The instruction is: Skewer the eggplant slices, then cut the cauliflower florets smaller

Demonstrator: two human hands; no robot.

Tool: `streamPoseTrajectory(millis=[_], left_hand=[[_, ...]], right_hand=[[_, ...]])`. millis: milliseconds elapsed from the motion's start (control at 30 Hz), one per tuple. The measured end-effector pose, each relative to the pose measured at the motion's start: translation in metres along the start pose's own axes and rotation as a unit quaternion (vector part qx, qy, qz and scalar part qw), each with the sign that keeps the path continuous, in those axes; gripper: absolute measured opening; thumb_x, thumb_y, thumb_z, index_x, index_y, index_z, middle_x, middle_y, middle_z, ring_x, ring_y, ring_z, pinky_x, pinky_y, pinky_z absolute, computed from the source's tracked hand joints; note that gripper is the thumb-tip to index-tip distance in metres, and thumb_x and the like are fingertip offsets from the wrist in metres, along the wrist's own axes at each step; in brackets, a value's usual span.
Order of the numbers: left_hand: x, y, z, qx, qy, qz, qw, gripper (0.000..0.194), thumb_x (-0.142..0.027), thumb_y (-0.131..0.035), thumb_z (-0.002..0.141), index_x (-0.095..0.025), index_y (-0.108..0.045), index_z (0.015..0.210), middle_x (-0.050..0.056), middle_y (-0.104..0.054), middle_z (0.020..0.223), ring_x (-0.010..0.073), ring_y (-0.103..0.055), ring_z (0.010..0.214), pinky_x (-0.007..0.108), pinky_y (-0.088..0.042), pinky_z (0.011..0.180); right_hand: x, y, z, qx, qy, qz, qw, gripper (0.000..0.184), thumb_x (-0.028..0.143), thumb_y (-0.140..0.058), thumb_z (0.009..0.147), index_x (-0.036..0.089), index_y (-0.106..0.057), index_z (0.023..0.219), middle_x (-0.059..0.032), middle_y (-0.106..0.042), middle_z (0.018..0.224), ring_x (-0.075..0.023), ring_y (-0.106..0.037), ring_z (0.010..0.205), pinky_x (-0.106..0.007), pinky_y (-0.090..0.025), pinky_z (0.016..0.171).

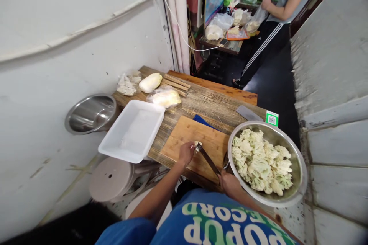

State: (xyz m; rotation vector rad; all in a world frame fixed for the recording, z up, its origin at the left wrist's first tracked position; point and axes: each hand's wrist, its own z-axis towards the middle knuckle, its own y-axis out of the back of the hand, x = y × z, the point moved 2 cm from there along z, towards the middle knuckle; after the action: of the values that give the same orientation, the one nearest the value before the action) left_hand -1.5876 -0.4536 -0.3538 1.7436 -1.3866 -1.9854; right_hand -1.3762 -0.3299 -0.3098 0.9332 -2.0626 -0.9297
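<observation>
My left hand [186,153] is closed around a small cauliflower floret [197,145] over the wooden cutting board [184,132]. In my right hand [229,183] is the handle of a dark-bladed knife [208,159]. Its blade slants up and left, with the tip end at the floret. Whether the edge has entered the floret is too small to tell. Right of the board stands a large steel bowl [301,178] heaped with cauliflower florets [258,160]. A white plastic tray [130,128] lies to the left, with no florets visible in it.
Bagged and bare cabbages [151,83] and wooden sticks [176,83] lie at the table's back left. A steel basin [92,114] sits by the wall. A cleaver [249,113] lies behind the bowl. Stools [110,179] stand below; two people [284,7] are beyond.
</observation>
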Motion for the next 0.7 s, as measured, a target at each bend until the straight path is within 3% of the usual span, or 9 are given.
streamPoseTrajectory(millis=[100,300,533,700], left_hand=[[0.005,0.003,0.002,0.002,0.005,-0.016,1.0,0.014,-0.021,-0.06,0.079,-0.017,-0.072,0.086,0.007,-0.073,0.085,0.0172,-0.066,0.074,0.029,-0.05,0.071],[0.019,0.008,0.009,0.028,0.008,-0.084,0.996,0.015,-0.017,-0.062,0.075,-0.019,-0.071,0.087,0.006,-0.073,0.089,0.0164,-0.067,0.078,0.03,-0.053,0.075],[0.015,0.009,0.008,0.028,0.03,-0.055,0.998,0.011,-0.017,-0.062,0.073,-0.019,-0.069,0.082,0.004,-0.072,0.084,0.016,-0.066,0.077,0.027,-0.05,0.072],[0.016,0.011,0.008,0.033,0.048,-0.053,0.997,0.008,-0.018,-0.061,0.073,-0.017,-0.068,0.077,0.003,-0.071,0.076,0.0153,-0.065,0.071,0.025,-0.048,0.066]], right_hand=[[0.002,0.006,0.001,0.018,0.006,0.001,1.0,0.029,0.029,-0.035,0.096,0.011,-0.058,0.095,-0.0171,-0.071,0.083,-0.0216,-0.07,0.079,-0.025,-0.046,0.063],[-0.005,0.016,-0.002,-0.009,0.048,0.019,0.999,0.034,0.027,-0.032,0.096,0.009,-0.06,0.098,-0.019,-0.071,0.091,-0.0234,-0.068,0.085,-0.028,-0.046,0.069],[-0.006,-0.001,-0.009,-0.013,0.037,-0.006,0.999,0.034,0.027,-0.028,0.097,0.011,-0.058,0.102,-0.0153,-0.071,0.083,-0.0216,-0.07,0.077,-0.024,-0.044,0.06],[-0.006,-0.01,-0.008,-0.017,0.026,0.02,0.999,0.034,0.027,-0.029,0.097,0.011,-0.058,0.099,-0.0151,-0.071,0.084,-0.0216,-0.07,0.077,-0.025,-0.044,0.061]])
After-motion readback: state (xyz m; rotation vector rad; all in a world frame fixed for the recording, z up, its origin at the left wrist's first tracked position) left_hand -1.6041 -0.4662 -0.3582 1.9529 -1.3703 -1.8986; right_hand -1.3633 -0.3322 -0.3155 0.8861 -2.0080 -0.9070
